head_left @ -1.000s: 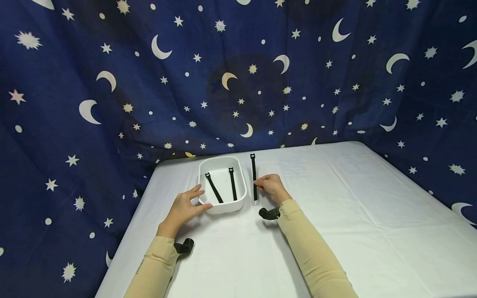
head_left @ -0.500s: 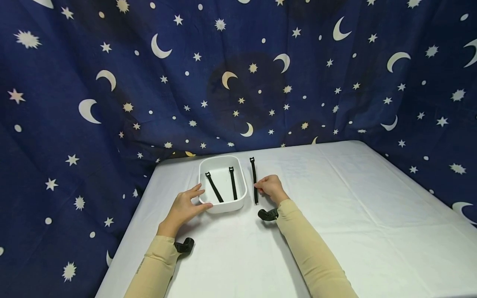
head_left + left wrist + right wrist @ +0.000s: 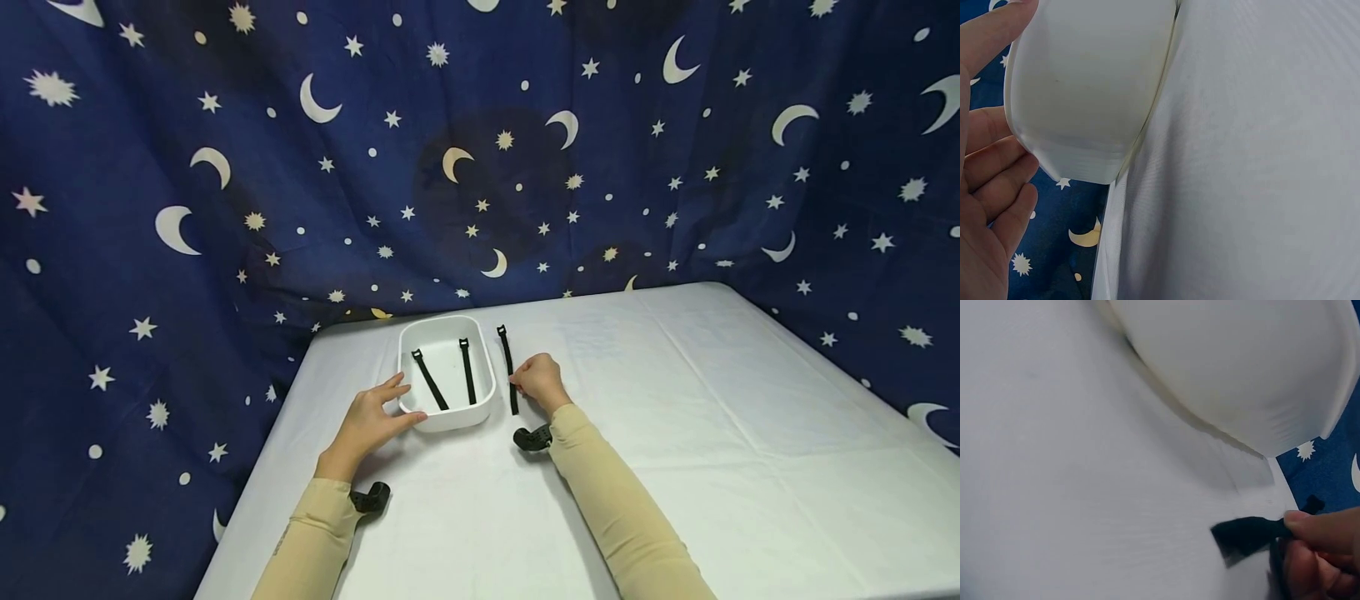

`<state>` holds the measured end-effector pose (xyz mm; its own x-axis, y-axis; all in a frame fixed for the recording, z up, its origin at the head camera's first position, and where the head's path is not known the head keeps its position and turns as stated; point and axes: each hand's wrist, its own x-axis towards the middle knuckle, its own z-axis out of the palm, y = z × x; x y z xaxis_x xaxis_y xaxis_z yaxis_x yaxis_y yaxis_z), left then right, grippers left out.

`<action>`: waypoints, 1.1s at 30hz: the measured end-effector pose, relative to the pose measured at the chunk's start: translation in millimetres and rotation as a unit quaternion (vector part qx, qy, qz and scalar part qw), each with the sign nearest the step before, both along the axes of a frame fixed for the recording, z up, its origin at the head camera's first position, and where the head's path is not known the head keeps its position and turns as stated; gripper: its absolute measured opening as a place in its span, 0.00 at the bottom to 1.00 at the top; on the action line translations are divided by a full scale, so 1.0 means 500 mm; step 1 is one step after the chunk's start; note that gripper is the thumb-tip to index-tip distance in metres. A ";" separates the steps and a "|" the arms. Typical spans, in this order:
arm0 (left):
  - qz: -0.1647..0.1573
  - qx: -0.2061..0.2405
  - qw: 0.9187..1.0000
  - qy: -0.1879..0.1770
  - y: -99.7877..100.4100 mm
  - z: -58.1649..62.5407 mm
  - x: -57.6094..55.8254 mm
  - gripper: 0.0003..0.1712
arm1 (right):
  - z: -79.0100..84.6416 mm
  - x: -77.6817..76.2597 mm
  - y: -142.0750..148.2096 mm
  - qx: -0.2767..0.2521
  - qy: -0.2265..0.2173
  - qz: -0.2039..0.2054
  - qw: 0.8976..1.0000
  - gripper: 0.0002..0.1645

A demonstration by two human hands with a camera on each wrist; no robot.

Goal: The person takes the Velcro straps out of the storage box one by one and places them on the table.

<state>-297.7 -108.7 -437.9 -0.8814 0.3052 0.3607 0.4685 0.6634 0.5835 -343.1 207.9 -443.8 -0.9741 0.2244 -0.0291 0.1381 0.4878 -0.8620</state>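
- Right hand (image 3: pixel 540 379): pinches the black strap (image 3: pixel 506 354) partway along, thumb against fingers.
- That strap lies to this hand's left, between it and the white tray (image 3: pixel 459 420); its long axis runs near to far, far end leaning left.
- Left hand (image 3: pixel 367 421), farther from it: relaxed, touching the tray's near-left corner.
- Only the head view shows two straps (image 3: pixel 468 371) inside; the right wrist view bares the pinch.

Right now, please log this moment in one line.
left grip: touches white tray | right grip: pinches black strap beside tray | inside tray: two straps
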 end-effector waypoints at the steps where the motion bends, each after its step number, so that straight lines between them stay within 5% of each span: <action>1: 0.000 0.000 1.000 0.000 0.000 -0.001 0.000 0.39 | -0.001 0.002 -0.001 0.009 0.006 -0.001 1.000 0.08; 9: 0.000 -0.002 1.000 0.004 0.001 -0.002 -0.002 0.39 | -0.006 0.015 -0.008 0.101 0.074 -0.008 0.992 0.09; 24: 0.004 -0.002 1.000 -0.008 0.001 -0.003 0.006 0.39 | -0.016 0.022 -0.001 0.037 0.068 -0.025 0.997 0.06; 33: 0.001 -0.001 1.000 -0.003 0.002 0.000 0.002 0.40 | 0.014 0.014 -0.009 -0.020 0.090 -0.025 0.995 0.07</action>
